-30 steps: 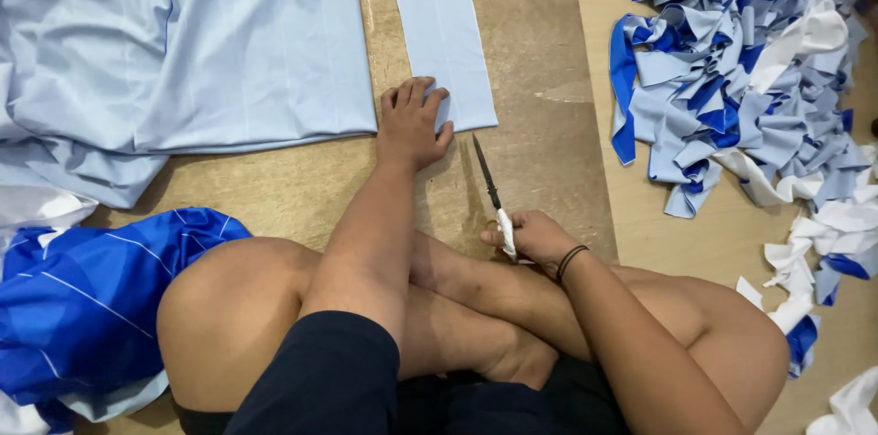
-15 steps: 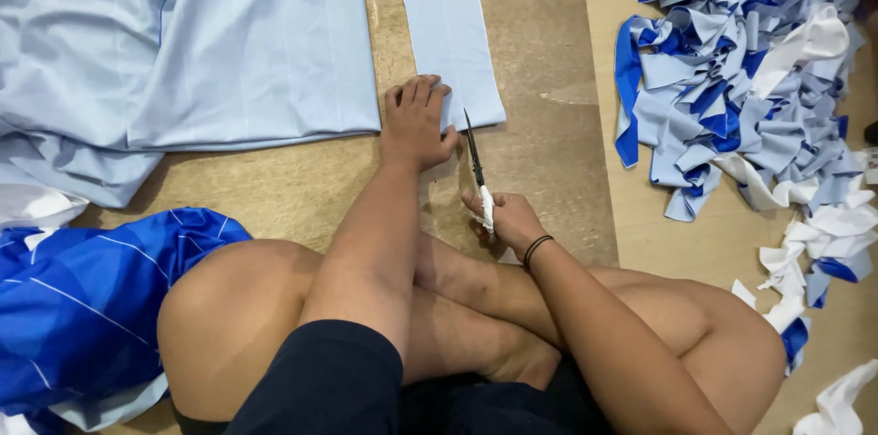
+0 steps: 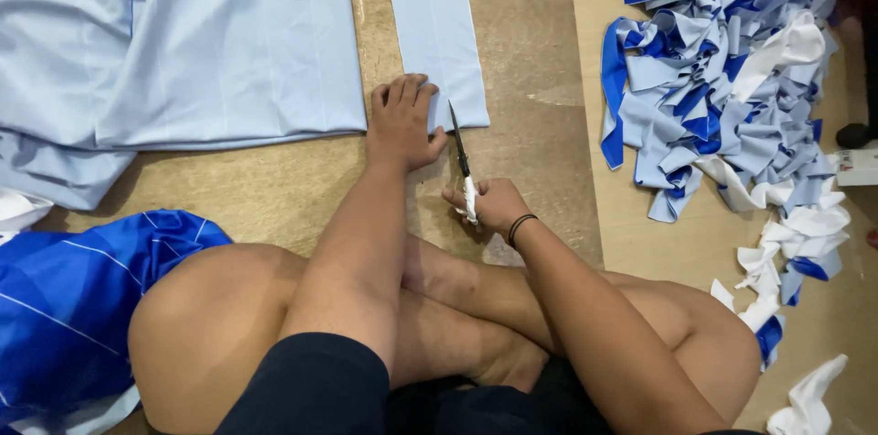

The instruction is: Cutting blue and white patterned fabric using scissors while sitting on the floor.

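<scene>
Left hand (image 3: 400,124) lying flat and released, pressing down the light blue fabric strip (image 3: 432,23), right hand (image 3: 494,204) clenching scissors (image 3: 460,159), blades touching the strip's bottom edge, scrap pile (image 3: 722,87) lying well apart

Lighting: even, bright, diffuse indoor light from overhead; colours rendered true. Shadows: soft and short, seen beneath the left hand (image 3: 401,122) and along the forearm on the brown board (image 3: 521,42). Glare: a faint sheen noted on the pale blue fabric strip (image 3: 432,23); no blown highlights. Focus: sharp at centre; the scissors (image 3: 460,161) are crisply defined. Distortion: slight wide-angle stretching at the frame edges, where the scrap pile (image 3: 722,96) is marginally softened.
</scene>
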